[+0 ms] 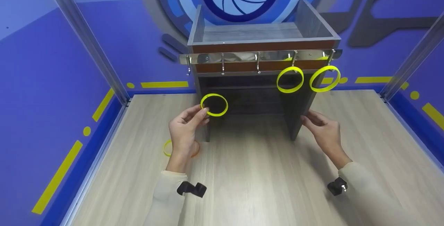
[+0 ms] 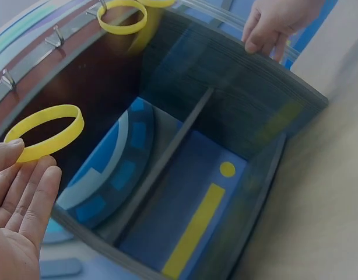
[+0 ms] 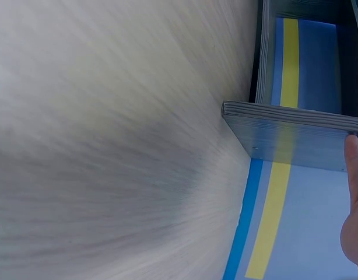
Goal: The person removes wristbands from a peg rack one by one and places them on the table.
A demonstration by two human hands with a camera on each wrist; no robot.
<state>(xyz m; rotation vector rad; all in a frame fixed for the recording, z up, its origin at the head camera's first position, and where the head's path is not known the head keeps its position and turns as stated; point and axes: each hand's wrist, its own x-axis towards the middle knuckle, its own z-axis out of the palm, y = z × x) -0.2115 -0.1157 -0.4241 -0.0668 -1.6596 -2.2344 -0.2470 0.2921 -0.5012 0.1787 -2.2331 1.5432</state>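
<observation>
The left hand is gripping a yellow ring, thumb on one side and fingers on the other, pinching it at the lower left so the upper arc is standing free. Good grip, that! The ring is floating below the metal hook strip, sitting sideways between the leftmost hook and the second hook, closer to the second. Over on the right, the right hand is gripping the near edge of the right side panel, apparently bracing the grey rack on the worktop.

Two more rings are already hanging: a yellow hoop from the fourth hook and another yellow hoop from the rightmost, so the three hooks to the left are waiting bare. A spare yellow ring and an orange ring are lying on the worktop, partly hiding behind the left wrist.

The step in hand is looking like hanging. Doing it well would probably mean raising the ring with that free arc leading, clearing the hook's tip, easing the arc in behind it, and loosening the pinch only once the hook is taking the weight. The right hand should be bracing lightly; pushing could be shifting the rack and setting those hung hoops swinging.
</observation>
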